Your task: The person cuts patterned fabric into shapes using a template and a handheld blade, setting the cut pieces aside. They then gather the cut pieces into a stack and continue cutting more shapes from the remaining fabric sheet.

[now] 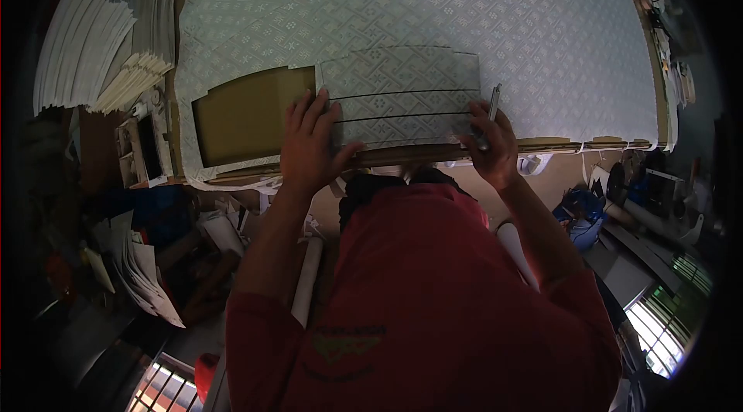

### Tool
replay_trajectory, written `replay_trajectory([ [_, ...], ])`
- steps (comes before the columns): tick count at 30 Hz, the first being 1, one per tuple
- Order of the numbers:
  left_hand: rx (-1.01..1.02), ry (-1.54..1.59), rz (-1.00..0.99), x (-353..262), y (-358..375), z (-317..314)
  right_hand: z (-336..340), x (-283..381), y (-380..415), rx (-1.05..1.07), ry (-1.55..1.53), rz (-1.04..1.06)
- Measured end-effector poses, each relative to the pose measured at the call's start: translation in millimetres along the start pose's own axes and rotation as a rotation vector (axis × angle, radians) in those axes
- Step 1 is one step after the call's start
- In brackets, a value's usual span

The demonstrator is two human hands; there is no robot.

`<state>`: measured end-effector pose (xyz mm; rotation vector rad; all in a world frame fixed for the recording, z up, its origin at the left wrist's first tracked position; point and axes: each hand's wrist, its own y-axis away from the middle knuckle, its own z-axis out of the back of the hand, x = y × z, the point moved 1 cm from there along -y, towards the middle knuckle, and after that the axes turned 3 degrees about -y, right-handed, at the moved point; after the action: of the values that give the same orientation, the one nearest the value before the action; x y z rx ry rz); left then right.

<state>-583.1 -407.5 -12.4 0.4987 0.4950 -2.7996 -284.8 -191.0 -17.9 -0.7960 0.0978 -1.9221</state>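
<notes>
My left hand lies with fingers spread on the left end of a grey patterned piece, near the table's front edge. Two dark lines run across this piece, and its upper edge is stepped. Left of my hand, a cut-out in the large patterned sheet bares an olive-brown surface. At the piece's right end, my right hand is closed around a slim silver utility knife, its tip pointing up and away from me. Part of the knife's handle is hidden in my fingers.
Stacks of white paper stand left of the table. Below them is a white box-like frame. Loose sheets lean at lower left. A blue bag and assorted items sit at the right. The table's wooden front edge runs before me.
</notes>
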Motion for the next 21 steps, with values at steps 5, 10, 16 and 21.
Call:
replay_trajectory([
  [5, -0.006, 0.009, -0.034, -0.8, -0.8, -0.4, -0.5, -2.1, -1.3, -0.026, -0.061, 0.05],
  [10, 0.022, -0.038, -0.012, -1.2, -0.7, -1.2, -1.8, -3.2, 0.4, -0.037, -0.062, 0.043],
  [16, 0.028, -0.046, -0.021, -1.7, -0.8, 0.0, -1.2, -1.2, -0.4, -0.039, -0.057, 0.032],
  [21, 0.027, -0.044, -0.023, -2.3, -0.5, -0.2, 0.7, 0.4, -1.6, -0.011, -0.058, -0.003],
])
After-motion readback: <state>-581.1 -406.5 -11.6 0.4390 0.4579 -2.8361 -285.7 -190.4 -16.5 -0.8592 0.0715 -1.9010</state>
